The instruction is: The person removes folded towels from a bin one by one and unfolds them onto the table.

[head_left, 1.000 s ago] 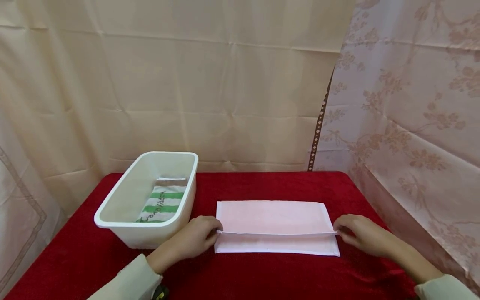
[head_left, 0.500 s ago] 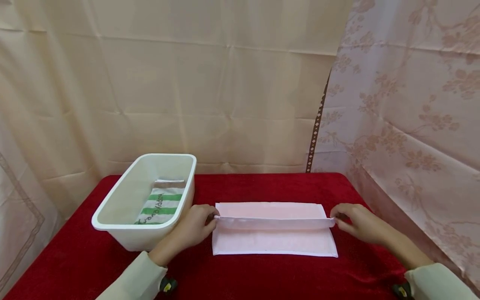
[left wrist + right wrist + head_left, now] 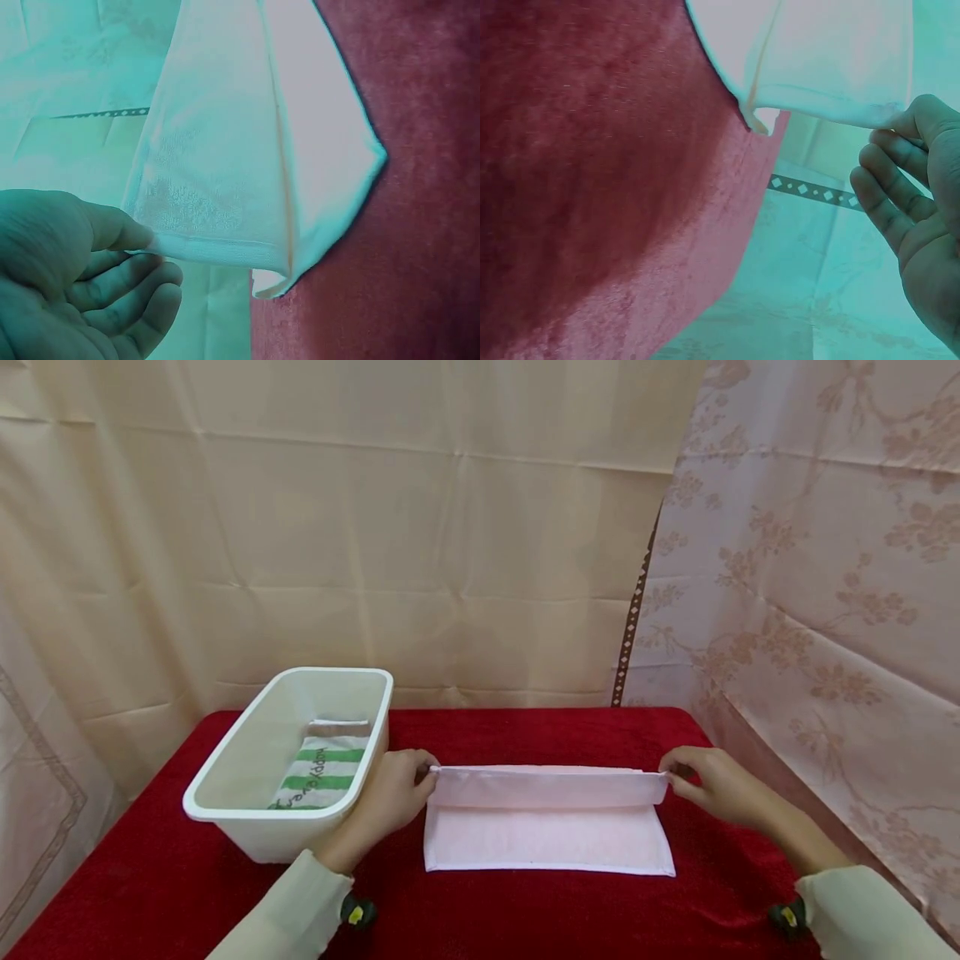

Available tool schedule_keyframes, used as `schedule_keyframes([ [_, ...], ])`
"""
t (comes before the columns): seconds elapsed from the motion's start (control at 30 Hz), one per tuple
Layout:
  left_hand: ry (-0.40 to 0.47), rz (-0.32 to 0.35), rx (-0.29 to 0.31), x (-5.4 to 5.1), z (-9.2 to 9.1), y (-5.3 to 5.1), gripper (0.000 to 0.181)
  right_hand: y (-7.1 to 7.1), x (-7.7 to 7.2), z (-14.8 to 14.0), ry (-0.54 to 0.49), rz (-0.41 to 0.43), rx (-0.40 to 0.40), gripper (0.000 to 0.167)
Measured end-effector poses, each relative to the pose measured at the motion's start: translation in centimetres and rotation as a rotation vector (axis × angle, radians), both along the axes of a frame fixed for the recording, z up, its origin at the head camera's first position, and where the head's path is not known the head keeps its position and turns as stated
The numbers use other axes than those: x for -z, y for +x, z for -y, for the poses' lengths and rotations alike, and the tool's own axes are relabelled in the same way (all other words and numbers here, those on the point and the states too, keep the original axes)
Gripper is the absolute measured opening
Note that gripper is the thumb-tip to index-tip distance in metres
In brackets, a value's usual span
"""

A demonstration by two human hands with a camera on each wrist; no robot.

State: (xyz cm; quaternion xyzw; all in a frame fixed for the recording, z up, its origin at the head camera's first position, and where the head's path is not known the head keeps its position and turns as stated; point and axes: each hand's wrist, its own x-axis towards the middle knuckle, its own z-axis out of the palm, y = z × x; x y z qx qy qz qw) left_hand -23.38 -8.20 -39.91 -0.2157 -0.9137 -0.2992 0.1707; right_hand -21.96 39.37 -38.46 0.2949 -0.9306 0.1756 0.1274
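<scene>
The towel (image 3: 551, 841) is matt, slightly rough cloth, the table cover (image 3: 540, 733) velvety fabric, the basin (image 3: 273, 837) smooth plastic.

Bare right hand (image 3: 934, 232): thumb and finger pinched a corner of a pale, flat, pinkish-white cloth (image 3: 832, 60) | Cloth: a fold line ran through it, one tip curled | Left: fuzzy deep-red table cover (image 3: 592, 187) lay wide | Behind: blue-green-looking sheet (image 3: 802, 255) hung by a dark strip with white diamonds (image 3: 810, 191)

Here's pale pink on the white-edged towel (image 3: 551, 839), vivid red across the tabletop (image 3: 540, 918), green-and-white stripes on the cloth (image 3: 324, 767), off-white tub (image 3: 277, 841), dusky-pink blossoms patterning the side curtain (image 3: 840, 568)!
</scene>
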Motion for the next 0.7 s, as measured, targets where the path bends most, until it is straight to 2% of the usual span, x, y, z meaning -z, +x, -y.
schedule_keyframes([
  [0.23,0.054,0.054,-0.075,-0.2,-0.6,-1.1,0.011,-1.2,-0.1,-0.2,-0.024,-0.022,0.028,0.019],
  [0.47,0.158,0.081,-0.111,-0.4,-1.3,-2.0,0.012,-2.0,-0.4,-0.5,-0.031,0.050,0.090,0.013],
  [0.57,0.201,0.079,-0.117,-0.2,-1.5,-2.3,0.013,-2.6,-0.3,-0.4,-0.024,0.060,0.099,0.013],
  [0.7,0.248,0.037,-0.125,0.2,-1.7,-3.0,0.011,-3.6,0.1,-0.2,-0.021,0.049,0.101,0.010],
])
